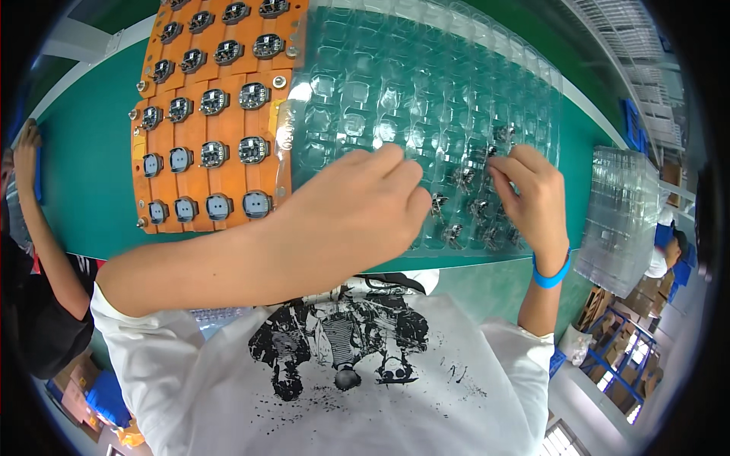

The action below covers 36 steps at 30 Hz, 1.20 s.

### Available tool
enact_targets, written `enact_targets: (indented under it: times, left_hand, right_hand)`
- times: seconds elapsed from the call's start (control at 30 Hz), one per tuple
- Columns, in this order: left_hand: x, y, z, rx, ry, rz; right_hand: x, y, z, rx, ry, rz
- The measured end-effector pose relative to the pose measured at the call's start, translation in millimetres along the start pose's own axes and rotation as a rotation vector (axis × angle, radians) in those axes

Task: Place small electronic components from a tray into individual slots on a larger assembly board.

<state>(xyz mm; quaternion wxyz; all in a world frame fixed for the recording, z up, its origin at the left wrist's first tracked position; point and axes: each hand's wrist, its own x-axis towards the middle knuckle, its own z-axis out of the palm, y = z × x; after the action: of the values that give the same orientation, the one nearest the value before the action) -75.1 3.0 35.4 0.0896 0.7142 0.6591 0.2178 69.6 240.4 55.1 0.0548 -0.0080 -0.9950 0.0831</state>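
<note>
A clear plastic blister tray [353,99] lies on the green table, with small black-and-silver electronic parts [462,178] in several pockets at its right side. Over these parts is my right hand [532,190], thumb and forefinger pinched at a small dark part in the tray. My left hand [372,201] reaches across the tray with its fingers curled; their tips, and anything in them, are hidden. To the left sits an orange fixture [182,129] with rows of small round housings. Most housings show circuit parts inside, while several near ones [219,205] show plain grey interiors.
A stack of clear plastic trays [620,213] stands beyond the table's right end. Another person's arm [46,220] rests at the far left edge of the green table [95,137]. Blue shelving with cartons [623,357] is at the lower right.
</note>
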Motion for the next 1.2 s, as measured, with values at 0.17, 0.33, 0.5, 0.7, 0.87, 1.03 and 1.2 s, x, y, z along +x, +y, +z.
enact_targets:
  times: [0.17, 0.33, 0.5, 0.7, 0.87, 1.03, 1.2]
  left_hand:
    - [-12.6, -4.0, -6.1, -0.058, 0.023, -0.090]
    - [-11.1, 12.3, -8.9, 0.088, -0.037, -0.157]
    - [-3.5, 32.1, 13.2, 0.198, 0.067, -0.158]
    - [-40.7, 19.7, -51.5, 0.123, 0.386, -0.027]
    - [-142.7, -39.5, -65.4, 0.220, 0.509, -0.471]
    - [-189.2, -61.2, -38.5, 0.098, 0.422, -0.528]
    - [-179.9, -59.7, -42.0, 0.143, 0.388, -0.506]
  right_hand:
    - [1.0, -8.1, -11.8, 0.200, 0.121, 0.063]
    - [9.1, -15.7, 13.9, 0.434, 0.169, 0.113]
    - [5.3, -16.5, 18.1, 0.398, 0.157, 0.162]
    - [5.1, -15.9, 7.7, 0.379, 0.194, 0.130]
    - [35.4, -43.6, 2.4, 0.295, 0.167, 0.030]
    - [108.3, -110.3, 19.7, 0.418, 0.099, -0.442]
    - [146.2, -174.8, 58.9, 0.313, 0.069, -0.639]
